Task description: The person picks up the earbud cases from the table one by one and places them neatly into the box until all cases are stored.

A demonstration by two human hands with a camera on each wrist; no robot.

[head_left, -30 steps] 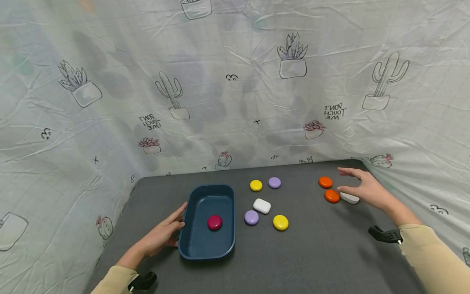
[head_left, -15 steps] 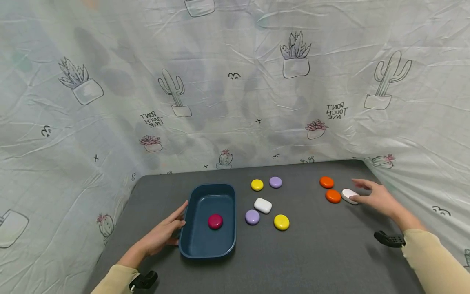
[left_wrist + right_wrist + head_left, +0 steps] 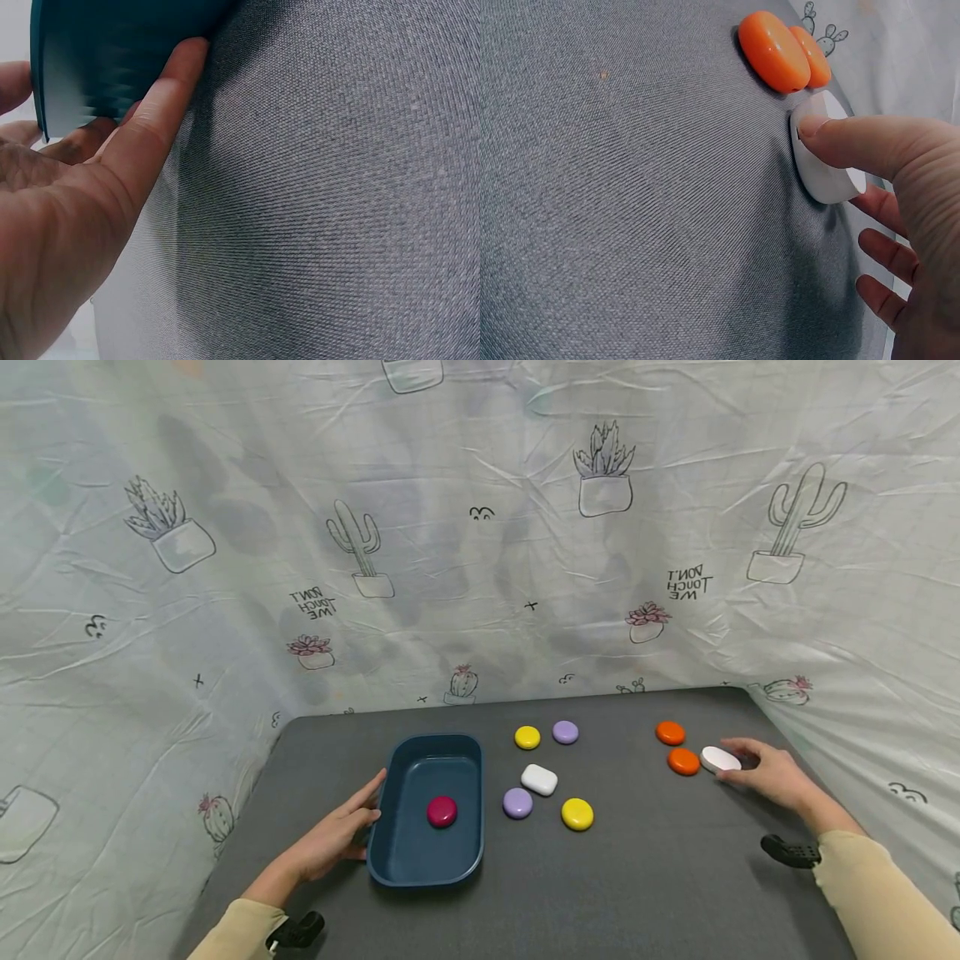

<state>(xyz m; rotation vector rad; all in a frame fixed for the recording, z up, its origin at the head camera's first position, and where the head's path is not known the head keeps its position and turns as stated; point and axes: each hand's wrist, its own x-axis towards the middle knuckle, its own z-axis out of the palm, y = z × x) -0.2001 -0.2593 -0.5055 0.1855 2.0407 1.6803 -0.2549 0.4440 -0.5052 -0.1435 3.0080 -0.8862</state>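
My right hand [image 3: 772,777] pinches a white oval disc [image 3: 718,758] at the table's right. In the right wrist view my thumb lies across the near side of the white disc [image 3: 829,176], and a finger shows behind it; the other fingers hang loosely bent. Two glossy orange discs [image 3: 683,762] sit just left of it. My left hand [image 3: 326,847] rests against the left side of a dark blue tray [image 3: 425,868], its fingers fairly straight. A dark red disc [image 3: 442,811] lies inside the tray. In the left wrist view one finger touches the tray's outer wall [image 3: 112,67].
Right of the tray lie two yellow discs [image 3: 577,815], two lilac discs [image 3: 517,803] and a white rounded block [image 3: 539,780]. They stand on a dark grey table [image 3: 615,893]. A pale printed curtain [image 3: 450,568] encloses its back and sides.
My right hand has moved right and down from above the white disc and closed thumb and finger on it. My left hand and the tray have kept their place.
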